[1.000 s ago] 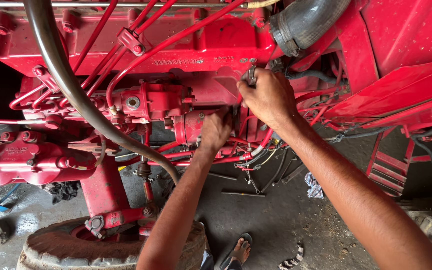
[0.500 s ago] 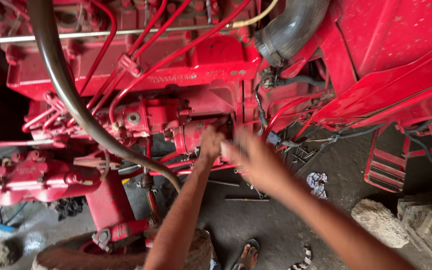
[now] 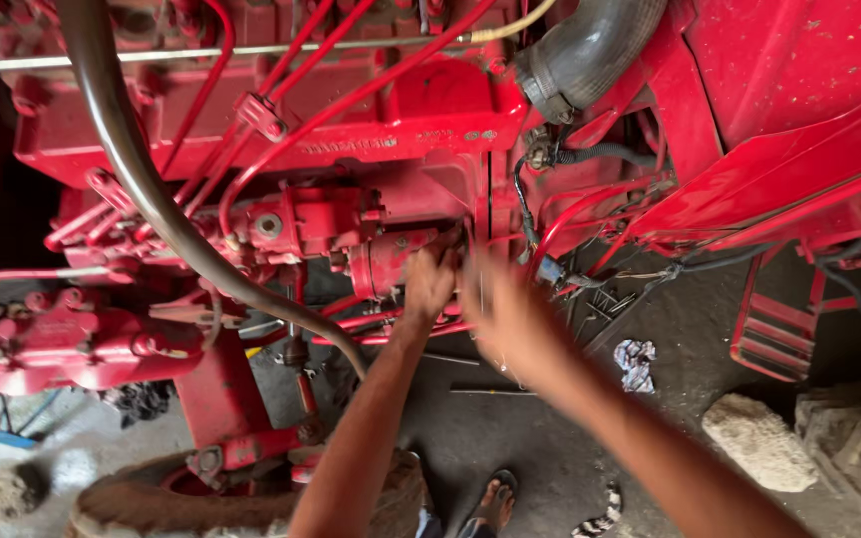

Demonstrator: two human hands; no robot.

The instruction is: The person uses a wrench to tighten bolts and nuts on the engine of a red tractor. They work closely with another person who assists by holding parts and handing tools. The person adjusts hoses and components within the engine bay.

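Your left hand point(image 3: 429, 284) rests with its fingers pressed against the red cylindrical housing point(image 3: 391, 261) low on the engine; whether those fingers close around anything cannot be told, since their tips are hidden against the metal. Your right hand point(image 3: 510, 319) is smeared by motion blur just beside the left, and neither its degree of opening nor any contents can be made out.

The red engine block point(image 3: 351, 130) fills the upper half of the view and is cut off at the top and left edges. The red body panel point(image 3: 799, 120) at the right runs out of frame. A dark curved hose point(image 3: 142, 189) crosses in front of the block, covering parts of the thin red lines point(image 3: 281, 149) behind it. A ribbed black intake hose point(image 3: 590, 50) is cropped at the top. The red pump assembly point(image 3: 62, 339) sits at the lower left, well apart from both hands. A tyre point(image 3: 151, 508) is partly covered by your left forearm. A stone point(image 3: 759, 438) lies on the ground at the right. A sandalled foot point(image 3: 492, 503) shows at the bottom edge.
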